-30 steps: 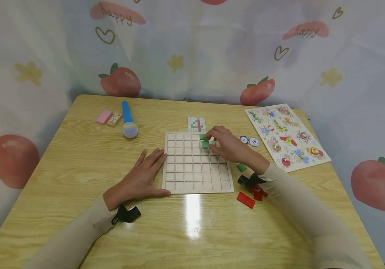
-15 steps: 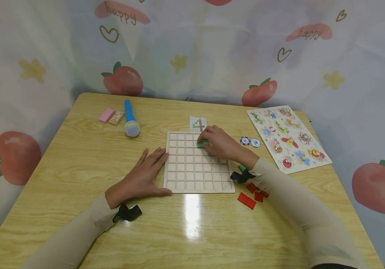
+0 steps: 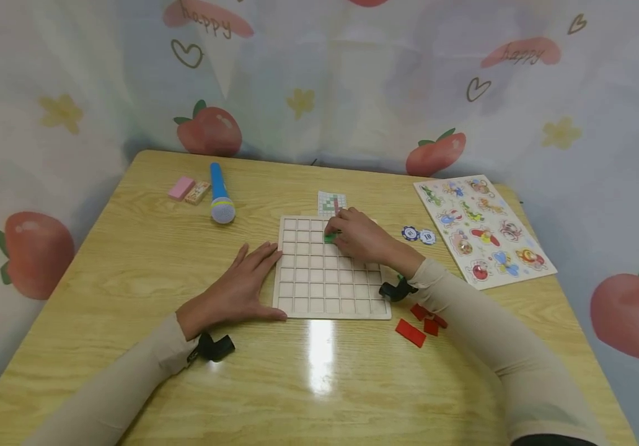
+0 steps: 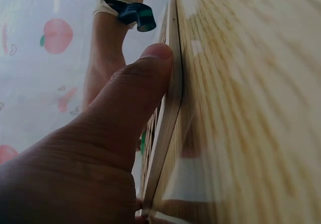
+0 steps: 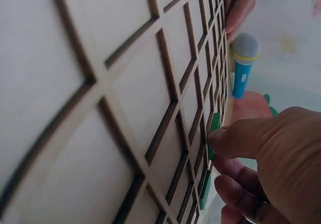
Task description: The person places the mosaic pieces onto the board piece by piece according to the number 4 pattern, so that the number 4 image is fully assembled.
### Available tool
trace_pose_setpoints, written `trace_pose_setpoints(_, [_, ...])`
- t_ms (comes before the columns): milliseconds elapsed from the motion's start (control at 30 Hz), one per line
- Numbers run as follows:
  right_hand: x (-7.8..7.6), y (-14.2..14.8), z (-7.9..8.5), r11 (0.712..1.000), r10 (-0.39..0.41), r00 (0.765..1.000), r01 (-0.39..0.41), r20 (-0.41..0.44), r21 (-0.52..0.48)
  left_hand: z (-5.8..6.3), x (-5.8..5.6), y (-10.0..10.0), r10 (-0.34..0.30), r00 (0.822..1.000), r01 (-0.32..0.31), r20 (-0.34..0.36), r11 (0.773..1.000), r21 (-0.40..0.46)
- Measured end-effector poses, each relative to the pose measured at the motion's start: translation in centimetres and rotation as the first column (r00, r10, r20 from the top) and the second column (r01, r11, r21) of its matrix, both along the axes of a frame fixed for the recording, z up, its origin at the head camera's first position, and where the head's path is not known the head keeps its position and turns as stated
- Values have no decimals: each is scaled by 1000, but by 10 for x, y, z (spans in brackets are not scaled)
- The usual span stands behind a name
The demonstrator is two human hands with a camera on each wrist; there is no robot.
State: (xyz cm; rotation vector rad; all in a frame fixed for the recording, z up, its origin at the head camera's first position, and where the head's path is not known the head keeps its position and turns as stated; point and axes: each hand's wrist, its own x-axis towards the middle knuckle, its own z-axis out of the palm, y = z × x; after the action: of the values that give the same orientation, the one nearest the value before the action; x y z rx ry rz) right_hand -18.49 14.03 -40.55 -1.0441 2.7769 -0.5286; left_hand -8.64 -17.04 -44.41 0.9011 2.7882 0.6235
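Observation:
A pale wooden grid board [image 3: 316,290] lies flat in the middle of the table. My left hand [image 3: 235,288] rests at its left side with fingers spread, the thumb at the near left corner; in the left wrist view the thumb [image 4: 135,78] lies along the board's edge. Over the far rows, my right hand [image 3: 364,238] pinches a small green tile [image 3: 329,238] at the grid. The right wrist view has the thumb against this tile [image 5: 215,121], with a second green tile [image 5: 204,190] beside it on the board. Fingers partly hide both tiles.
Red tiles [image 3: 411,332] lie right of the board, under the right forearm. A printed grid card [image 3: 330,202] is behind the board. Around it are a toy microphone [image 3: 219,192], pink block [image 3: 181,188], patterned box [image 3: 198,192], poker chips [image 3: 427,236] and an insect puzzle board [image 3: 486,229].
My right hand has shifted about one column left over the grid, with a green tile at its fingertips. It now covers the green tiles seen earlier. My left hand stays at the board's edge.

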Motion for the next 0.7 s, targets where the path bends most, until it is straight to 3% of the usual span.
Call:
trace_pose_setpoints(167, [6,9,2,1000,12,1000,-12,-25,-1,3,0,3,12,1000,-11,14,1000,-15])
trace_pose_setpoints(433, [29,40,16,999,11,995,-16,-104,-47,14,3,4,33,998,-29,48,997,-73])
trace_pose_setpoints(567, [37,50,16,998,41,993,-48,-115,-51,18,1,7,41,984,-46,174,999,26])
trace_pose_setpoints(700, [44,60,15,998,27,995,-32,-95,-49,22,-5,12,38,943,-103,330,978,183])
